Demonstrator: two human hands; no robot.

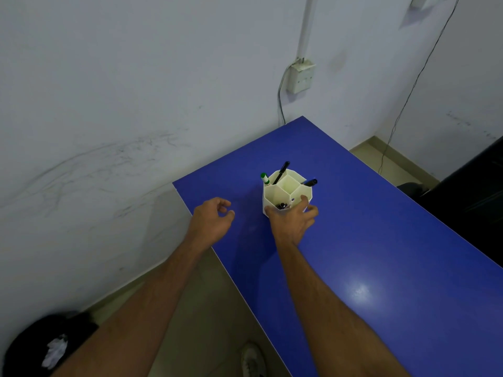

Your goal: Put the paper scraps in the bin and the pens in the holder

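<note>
— Status of the pens?

— The holder [285,190] stands on the blue table [381,240]. A green-capped marker [265,178] sits in its ten o'clock cell, a black pen [282,170] at twelve and a dark-capped pen [310,182] at two. Something dark lies low in the six o'clock cell, but I cannot identify it.

— Hands?

— The right hand [294,221] is against the holder's near wall, fingers spread along the rim. I cannot tell whether they grip it. The left hand [212,220], at nine o'clock from the holder, hangs loosely curled and holds nothing.

— Scraps?

— White paper scraps [55,351] lie in the black bin [24,346] on the floor, at seven o'clock from the person. I see no scraps or loose pens on the table.

— Assessment?

— Both parts of the task appear essentially complete.
</note>
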